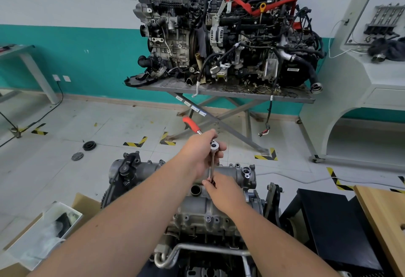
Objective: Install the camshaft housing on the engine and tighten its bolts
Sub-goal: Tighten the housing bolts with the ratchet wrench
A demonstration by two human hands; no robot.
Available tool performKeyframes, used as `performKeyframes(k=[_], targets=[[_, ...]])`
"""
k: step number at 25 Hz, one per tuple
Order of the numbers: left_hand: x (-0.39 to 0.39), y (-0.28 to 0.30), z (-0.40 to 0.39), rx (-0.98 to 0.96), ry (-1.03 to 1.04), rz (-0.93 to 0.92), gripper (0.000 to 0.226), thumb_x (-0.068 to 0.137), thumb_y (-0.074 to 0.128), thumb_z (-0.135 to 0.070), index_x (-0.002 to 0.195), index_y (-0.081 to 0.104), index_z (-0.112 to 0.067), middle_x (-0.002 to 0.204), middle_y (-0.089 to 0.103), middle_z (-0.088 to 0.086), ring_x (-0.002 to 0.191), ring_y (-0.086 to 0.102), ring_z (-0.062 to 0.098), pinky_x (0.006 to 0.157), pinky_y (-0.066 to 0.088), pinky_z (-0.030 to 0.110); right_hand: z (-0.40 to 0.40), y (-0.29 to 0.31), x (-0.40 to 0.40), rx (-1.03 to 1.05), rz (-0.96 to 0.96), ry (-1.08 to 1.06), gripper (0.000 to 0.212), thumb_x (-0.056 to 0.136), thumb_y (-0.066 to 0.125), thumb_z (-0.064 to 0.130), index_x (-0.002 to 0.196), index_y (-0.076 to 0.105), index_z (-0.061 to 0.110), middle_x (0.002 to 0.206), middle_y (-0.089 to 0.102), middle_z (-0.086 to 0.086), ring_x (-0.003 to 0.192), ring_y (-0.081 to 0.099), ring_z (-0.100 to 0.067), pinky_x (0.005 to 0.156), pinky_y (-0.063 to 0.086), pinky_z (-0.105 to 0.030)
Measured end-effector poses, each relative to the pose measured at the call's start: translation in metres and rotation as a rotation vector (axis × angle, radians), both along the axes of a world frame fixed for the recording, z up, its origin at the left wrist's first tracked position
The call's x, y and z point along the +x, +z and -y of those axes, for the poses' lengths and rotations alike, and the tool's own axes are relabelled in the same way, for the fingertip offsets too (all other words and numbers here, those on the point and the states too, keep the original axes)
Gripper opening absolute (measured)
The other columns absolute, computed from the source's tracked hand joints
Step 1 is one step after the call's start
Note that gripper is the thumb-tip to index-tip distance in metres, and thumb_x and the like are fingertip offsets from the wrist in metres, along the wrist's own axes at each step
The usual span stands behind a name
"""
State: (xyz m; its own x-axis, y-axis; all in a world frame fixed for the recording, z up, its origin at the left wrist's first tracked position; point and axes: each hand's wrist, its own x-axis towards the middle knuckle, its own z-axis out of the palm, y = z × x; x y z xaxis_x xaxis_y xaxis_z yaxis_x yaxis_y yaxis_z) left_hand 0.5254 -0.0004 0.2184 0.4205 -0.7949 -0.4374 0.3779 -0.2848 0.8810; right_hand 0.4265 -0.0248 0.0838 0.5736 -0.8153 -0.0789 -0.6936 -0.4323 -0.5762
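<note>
Left hand (202, 151) gripped ratchet (213, 145) head to turn it | right hand (223, 191) pinched extension (212, 170), steadying it on a camshaft housing (197, 202) bolt.

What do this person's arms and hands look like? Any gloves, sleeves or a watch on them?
Both arms are bare as far as the picture shows: no sleeves reach into view. The left hand and the right hand wear no gloves, and no watch, bracelet or ring shows on either wrist or on the fingers in view. No markings or tattoos are visible on the forearms.
</note>
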Motion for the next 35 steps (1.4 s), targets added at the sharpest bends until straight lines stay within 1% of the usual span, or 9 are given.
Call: performKeyframes(k=[4, 9, 14, 17, 19, 23, 27, 29, 35], targets=[[0.005, 0.016, 0.001, 0.120, -0.132, 0.169, 0.013, 0.100, 0.041, -0.014, 0.093, 0.050, -0.008, 0.052, 0.064, 0.000, 0.045, 0.063, 0.017, 0.059, 0.048, 0.028, 0.000, -0.001, -0.001, -0.010, 0.008, 0.010, 0.026, 0.098, 0.048, 0.049, 0.077, 0.045, 0.034, 0.075, 0.058, 0.009, 0.072, 0.058, -0.015, 0.057, 0.041, -0.030], [0.005, 0.018, 0.003, 0.152, -0.145, 0.187, 0.015, 0.102, 0.044, -0.018, 0.091, 0.048, -0.009, 0.050, 0.062, 0.000, 0.042, 0.059, 0.016, 0.058, 0.049, 0.029, -0.001, 0.001, -0.002, -0.006, 0.005, 0.024, 0.023, 0.098, 0.048, 0.048, 0.080, 0.046, 0.034, 0.073, 0.056, 0.010, 0.070, 0.057, -0.014, 0.055, 0.038, -0.030], [-0.012, 0.001, 0.002, -0.041, 0.284, -0.044, 0.028, 0.104, 0.047, -0.025, 0.085, 0.056, -0.006, 0.051, 0.061, -0.002, 0.044, 0.058, 0.013, 0.059, 0.052, 0.029, -0.001, 0.000, -0.002, -0.018, 0.025, 0.036, 0.033, 0.098, 0.047, 0.040, 0.067, 0.039, 0.032, 0.064, 0.051, 0.008, 0.058, 0.047, -0.006, 0.049, 0.030, -0.026], [-0.025, -0.004, 0.001, -0.084, 0.365, -0.068, 0.025, 0.105, 0.045, -0.026, 0.096, 0.058, -0.007, 0.051, 0.061, -0.005, 0.046, 0.063, 0.010, 0.056, 0.051, 0.026, -0.001, 0.002, -0.003, -0.010, 0.038, 0.035, 0.033, 0.095, 0.043, 0.031, 0.063, 0.035, 0.032, 0.060, 0.048, 0.009, 0.054, 0.043, -0.006, 0.048, 0.028, -0.027], [-0.026, -0.001, -0.001, -0.063, 0.329, -0.027, 0.022, 0.104, 0.045, -0.025, 0.098, 0.057, -0.008, 0.056, 0.062, -0.004, 0.044, 0.061, 0.010, 0.054, 0.049, 0.027, -0.001, 0.002, -0.003, -0.005, 0.030, 0.032, 0.032, 0.094, 0.043, 0.030, 0.063, 0.036, 0.032, 0.060, 0.048, 0.009, 0.054, 0.044, -0.007, 0.048, 0.028, -0.027], [-0.020, 0.007, -0.003, 0.013, 0.041, 0.116, 0.010, 0.100, 0.042, -0.013, 0.096, 0.050, -0.008, 0.064, 0.060, 0.004, 0.038, 0.055, 0.014, 0.058, 0.047, 0.031, -0.001, -0.001, -0.002, -0.009, -0.021, 0.026, 0.028, 0.099, 0.045, 0.042, 0.074, 0.044, 0.030, 0.067, 0.053, 0.008, 0.069, 0.058, -0.019, 0.059, 0.041, -0.031], [-0.013, 0.012, -0.004, 0.039, 0.001, 0.102, 0.009, 0.100, 0.044, -0.011, 0.095, 0.048, -0.004, 0.072, 0.057, 0.008, 0.036, 0.052, 0.014, 0.046, 0.046, 0.025, -0.003, -0.001, -0.002, -0.032, -0.026, 0.050, 0.022, 0.101, 0.042, 0.047, 0.088, 0.049, 0.031, 0.074, 0.058, 0.007, 0.077, 0.063, -0.021, 0.064, 0.046, -0.033], [-0.011, 0.007, -0.005, 0.009, -0.009, 0.086, 0.016, 0.102, 0.049, -0.019, 0.094, 0.051, -0.006, 0.070, 0.059, 0.006, 0.039, 0.055, 0.014, 0.050, 0.048, 0.027, -0.003, 0.000, -0.003, -0.042, -0.029, 0.051, 0.021, 0.101, 0.042, 0.047, 0.089, 0.048, 0.031, 0.076, 0.060, 0.006, 0.075, 0.062, -0.020, 0.062, 0.045, -0.033], [-0.022, -0.009, -0.006, -0.117, 0.316, -0.017, 0.021, 0.103, 0.048, -0.026, 0.089, 0.055, -0.014, 0.051, 0.061, -0.009, 0.050, 0.062, 0.013, 0.055, 0.041, 0.029, -0.004, 0.004, -0.004, -0.057, -0.038, 0.084, 0.020, 0.100, 0.035, 0.039, 0.083, 0.042, 0.031, 0.077, 0.061, 0.004, 0.071, 0.058, -0.019, 0.058, 0.041, -0.032]])
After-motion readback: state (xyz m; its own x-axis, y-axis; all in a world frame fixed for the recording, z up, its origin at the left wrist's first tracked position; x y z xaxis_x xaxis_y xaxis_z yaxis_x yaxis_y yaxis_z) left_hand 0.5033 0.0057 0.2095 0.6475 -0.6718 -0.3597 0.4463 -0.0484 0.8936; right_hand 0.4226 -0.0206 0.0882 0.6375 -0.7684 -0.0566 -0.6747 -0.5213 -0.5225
